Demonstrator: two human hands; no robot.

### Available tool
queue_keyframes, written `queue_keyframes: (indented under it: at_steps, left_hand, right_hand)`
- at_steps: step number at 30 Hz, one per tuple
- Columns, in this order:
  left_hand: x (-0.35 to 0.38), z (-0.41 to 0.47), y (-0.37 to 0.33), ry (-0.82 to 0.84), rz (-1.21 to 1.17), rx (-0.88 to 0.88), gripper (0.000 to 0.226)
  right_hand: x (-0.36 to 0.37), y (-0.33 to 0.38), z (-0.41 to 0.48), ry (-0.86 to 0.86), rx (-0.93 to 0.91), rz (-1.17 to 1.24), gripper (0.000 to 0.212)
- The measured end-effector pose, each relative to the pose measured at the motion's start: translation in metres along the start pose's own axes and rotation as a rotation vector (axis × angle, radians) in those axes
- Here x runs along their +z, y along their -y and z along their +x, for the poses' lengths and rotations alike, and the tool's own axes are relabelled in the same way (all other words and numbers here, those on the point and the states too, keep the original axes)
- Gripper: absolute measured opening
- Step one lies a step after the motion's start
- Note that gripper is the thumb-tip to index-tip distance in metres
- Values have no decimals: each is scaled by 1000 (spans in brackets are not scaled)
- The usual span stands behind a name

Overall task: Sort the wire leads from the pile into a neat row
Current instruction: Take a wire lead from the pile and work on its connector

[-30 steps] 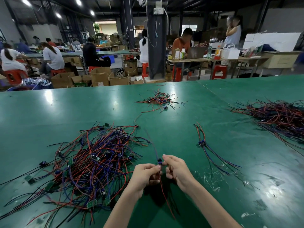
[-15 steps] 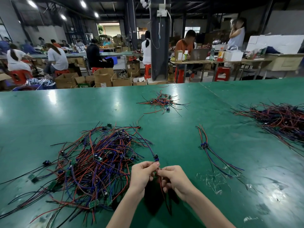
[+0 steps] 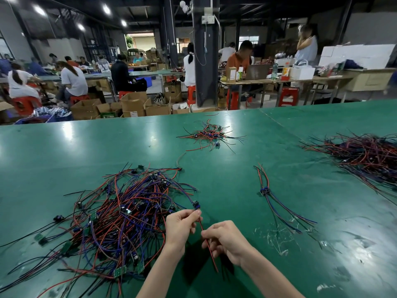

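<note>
Lead (image 3: pixel 200 225) held taut between both grips: left grip (image 3: pixel 182 224) pinches it under the connector (image 3: pixel 196 204), right grip (image 3: pixel 227 239) pinches the red tail, likely straightening it. Pile (image 3: pixel 129 211) just left of grips, sorted leads (image 3: pixel 266 191) further right on table (image 3: pixel 225 179)

A red lead (image 3: pixel 200 225) tipped with a small blue part is held just right of the tangled red, blue and black pile (image 3: pixel 120 218), while a few sorted leads (image 3: pixel 266 191) are laid together farther right.
</note>
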State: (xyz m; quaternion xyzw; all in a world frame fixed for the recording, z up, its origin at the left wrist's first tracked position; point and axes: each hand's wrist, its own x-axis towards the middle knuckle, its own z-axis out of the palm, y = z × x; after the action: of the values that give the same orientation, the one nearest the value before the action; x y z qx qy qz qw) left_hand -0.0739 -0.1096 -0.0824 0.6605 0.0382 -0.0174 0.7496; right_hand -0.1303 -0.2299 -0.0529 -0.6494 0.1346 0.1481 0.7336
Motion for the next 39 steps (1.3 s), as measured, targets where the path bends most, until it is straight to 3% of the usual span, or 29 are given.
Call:
queue_keyframes:
  at_steps: [22,33,37,39]
  left_hand:
    - [-5,8,2,-79,-44,63,20]
    - [-5,10,0,-129,-148,42,14]
    - [-6,10,-4,-111,-188,20,13]
    - [-6,7,-6,-88,-231,-2,13]
  right_hand:
    - [-19,1,-8,83,66,-441,11]
    - [-22,-1,-5,147,-64,-665,13]
    - [-27,4,-6,290,-114,-674,13]
    - [-29,6,-7,321,-153,-681,26]
